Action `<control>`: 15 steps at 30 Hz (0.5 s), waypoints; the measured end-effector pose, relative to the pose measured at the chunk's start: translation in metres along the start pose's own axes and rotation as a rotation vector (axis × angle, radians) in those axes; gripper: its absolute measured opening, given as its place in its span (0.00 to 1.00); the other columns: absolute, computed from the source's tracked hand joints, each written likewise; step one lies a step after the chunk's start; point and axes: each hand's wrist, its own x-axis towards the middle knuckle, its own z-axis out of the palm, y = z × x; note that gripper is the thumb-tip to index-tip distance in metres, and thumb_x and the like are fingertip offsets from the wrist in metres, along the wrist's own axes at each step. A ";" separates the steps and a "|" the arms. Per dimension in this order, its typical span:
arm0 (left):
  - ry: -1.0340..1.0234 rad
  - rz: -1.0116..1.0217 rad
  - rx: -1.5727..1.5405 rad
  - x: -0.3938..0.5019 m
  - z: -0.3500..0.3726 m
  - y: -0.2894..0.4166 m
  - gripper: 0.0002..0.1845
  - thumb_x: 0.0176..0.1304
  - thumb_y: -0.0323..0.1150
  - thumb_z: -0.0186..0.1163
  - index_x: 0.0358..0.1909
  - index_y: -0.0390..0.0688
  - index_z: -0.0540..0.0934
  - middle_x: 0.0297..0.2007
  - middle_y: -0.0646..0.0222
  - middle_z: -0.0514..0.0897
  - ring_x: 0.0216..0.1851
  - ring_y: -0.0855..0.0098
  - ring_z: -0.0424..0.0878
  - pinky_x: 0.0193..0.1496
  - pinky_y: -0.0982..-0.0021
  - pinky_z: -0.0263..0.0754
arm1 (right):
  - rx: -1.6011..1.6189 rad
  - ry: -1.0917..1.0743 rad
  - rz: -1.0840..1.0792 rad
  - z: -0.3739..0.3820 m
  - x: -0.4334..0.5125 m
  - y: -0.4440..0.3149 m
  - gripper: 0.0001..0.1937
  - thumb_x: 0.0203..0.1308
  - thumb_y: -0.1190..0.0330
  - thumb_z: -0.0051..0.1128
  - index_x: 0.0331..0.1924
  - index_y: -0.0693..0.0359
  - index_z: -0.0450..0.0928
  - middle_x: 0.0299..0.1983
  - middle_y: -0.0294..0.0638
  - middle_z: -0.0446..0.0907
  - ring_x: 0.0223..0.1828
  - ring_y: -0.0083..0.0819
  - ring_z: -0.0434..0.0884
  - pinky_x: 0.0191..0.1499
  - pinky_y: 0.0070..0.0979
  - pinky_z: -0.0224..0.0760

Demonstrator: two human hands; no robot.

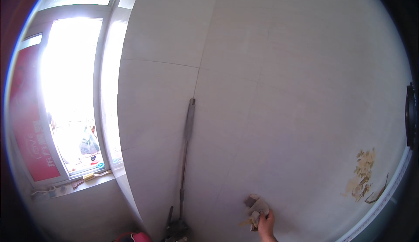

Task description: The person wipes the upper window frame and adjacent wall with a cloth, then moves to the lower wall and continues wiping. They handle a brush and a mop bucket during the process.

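Note:
My right hand point(266, 224) grips a crumpled beige cloth or paper point(260, 206) against the pale tiled wall point(288, 117). One corner of the wad is darker, grey-brown. Just left of my fingers, a small yellowish-brown patch point(244, 223) shows on the wall, partly covered by the wad. Farther right, a tan and gold floral decal or stained patch point(363, 173) marks the wall, with uneven edges. A dark curved outline point(378, 194) lies beside it. My left hand is out of view.
A long-handled tool point(185, 163) leans on the wall, its dark base point(176, 229) low down. Brushes, including a yellow-bristled one point(88, 176), lie on the sill point(70, 189) under a bright window point(72, 94). A pink object point(141, 236) sits below. A pale-edged frame point(381, 206) borders the right.

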 end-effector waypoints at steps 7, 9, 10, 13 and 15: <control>0.043 -0.067 0.032 -0.027 -0.011 0.004 0.24 0.72 0.38 0.64 0.63 0.35 0.80 0.44 0.58 0.90 0.41 0.69 0.87 0.44 0.65 0.83 | 0.041 0.025 0.141 -0.020 -0.009 0.022 0.12 0.72 0.73 0.53 0.54 0.70 0.77 0.46 0.45 0.83 0.47 0.30 0.81 0.52 0.33 0.75; 0.059 -0.072 -0.015 -0.035 -0.011 0.002 0.24 0.72 0.38 0.65 0.64 0.35 0.79 0.44 0.58 0.90 0.41 0.69 0.87 0.44 0.65 0.83 | 0.102 0.024 0.168 -0.026 -0.007 0.028 0.14 0.73 0.71 0.53 0.56 0.70 0.78 0.49 0.46 0.84 0.49 0.33 0.82 0.55 0.34 0.75; 0.074 -0.057 0.043 -0.040 -0.011 0.001 0.24 0.72 0.39 0.66 0.64 0.35 0.79 0.44 0.58 0.90 0.41 0.69 0.87 0.45 0.65 0.83 | 0.169 0.023 0.145 -0.026 -0.006 0.030 0.15 0.73 0.70 0.53 0.58 0.70 0.78 0.50 0.47 0.85 0.49 0.35 0.82 0.56 0.35 0.75; 0.078 -0.132 0.027 -0.048 -0.012 0.001 0.25 0.72 0.40 0.67 0.64 0.36 0.79 0.44 0.58 0.90 0.40 0.68 0.87 0.45 0.65 0.83 | 0.131 0.022 0.151 -0.026 -0.007 0.031 0.16 0.73 0.71 0.52 0.60 0.70 0.77 0.51 0.47 0.85 0.51 0.36 0.83 0.58 0.36 0.75; 0.034 -0.129 0.150 -0.049 -0.016 0.004 0.28 0.71 0.43 0.68 0.66 0.38 0.78 0.48 0.56 0.89 0.46 0.64 0.87 0.50 0.63 0.83 | 0.121 0.002 0.111 -0.023 -0.008 0.029 0.17 0.74 0.71 0.52 0.61 0.70 0.76 0.54 0.48 0.84 0.54 0.37 0.83 0.60 0.36 0.74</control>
